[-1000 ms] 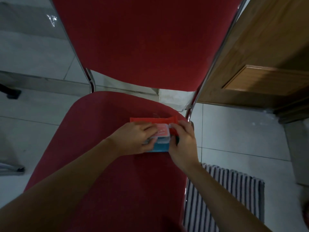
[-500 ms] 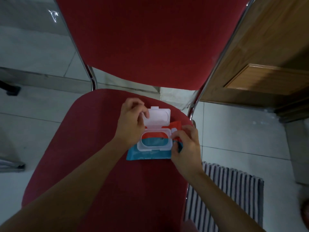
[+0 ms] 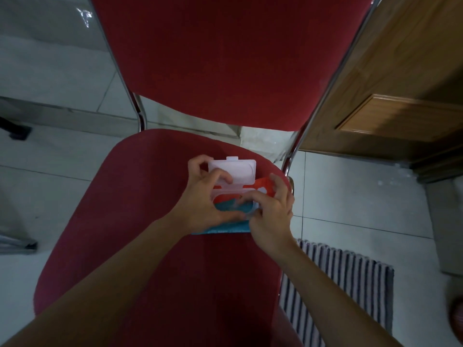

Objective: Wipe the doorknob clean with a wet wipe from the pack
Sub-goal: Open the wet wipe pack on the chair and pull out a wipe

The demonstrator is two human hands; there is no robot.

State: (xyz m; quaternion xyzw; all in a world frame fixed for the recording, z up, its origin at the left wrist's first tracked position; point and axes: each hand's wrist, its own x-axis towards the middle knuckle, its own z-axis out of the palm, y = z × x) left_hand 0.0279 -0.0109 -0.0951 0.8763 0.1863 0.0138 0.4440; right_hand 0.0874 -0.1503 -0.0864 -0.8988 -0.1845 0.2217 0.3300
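Note:
A red and blue wet wipe pack [image 3: 226, 227] lies on the red chair seat [image 3: 140, 221]. Its white plastic lid [image 3: 234, 171] stands flipped open toward the chair back. My left hand [image 3: 203, 201] grips the pack's left side, with a finger curled on the open lid. My right hand [image 3: 271, 214] rests on the pack's right side, its fingertips pinching at the oval opening. I cannot tell whether a wipe is between them. No doorknob shows in this view.
The red chair back [image 3: 225, 58] rises behind the pack, with chrome frame tubes [image 3: 325, 101] on either side. A brown wooden door [image 3: 395, 96] stands at the right. A striped mat [image 3: 350, 284] lies on the pale tiled floor [image 3: 350, 196].
The lid went from shut to fully open. My left hand shifted from the lid down onto the pack, and my right fingertips moved from the pack's edge into the opening.

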